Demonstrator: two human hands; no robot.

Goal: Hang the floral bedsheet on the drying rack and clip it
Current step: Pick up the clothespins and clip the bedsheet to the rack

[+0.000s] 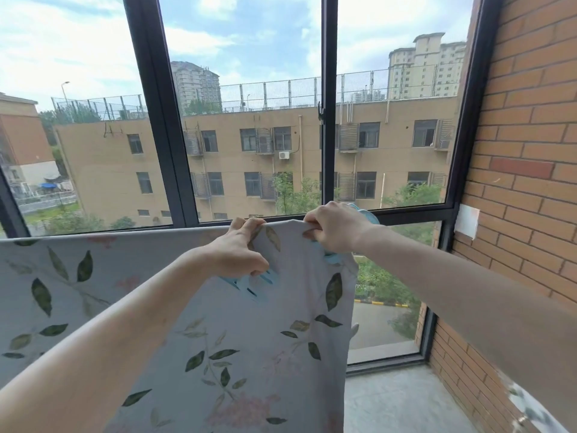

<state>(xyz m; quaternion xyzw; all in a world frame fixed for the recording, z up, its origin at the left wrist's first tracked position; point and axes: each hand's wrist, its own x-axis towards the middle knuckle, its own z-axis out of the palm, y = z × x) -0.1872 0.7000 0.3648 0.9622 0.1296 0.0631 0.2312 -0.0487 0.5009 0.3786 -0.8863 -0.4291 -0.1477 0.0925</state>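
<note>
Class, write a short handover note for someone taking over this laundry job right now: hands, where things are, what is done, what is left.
Left hand: grips the top fold of the pale leaf-and-flower printed bedsheet and a light blue plastic clip.
Right hand: pinches the sheet's top edge near its right corner, with another blue clip below it.
Done: sheet draped over the rack.
Left: finish clipping this end; whether either clip has closed is unclear.

I cannot see the drying rack; the floral bedsheet [218, 339] covers it. My right grip [335, 228] hides most of a blue clip [363, 210].
</note>
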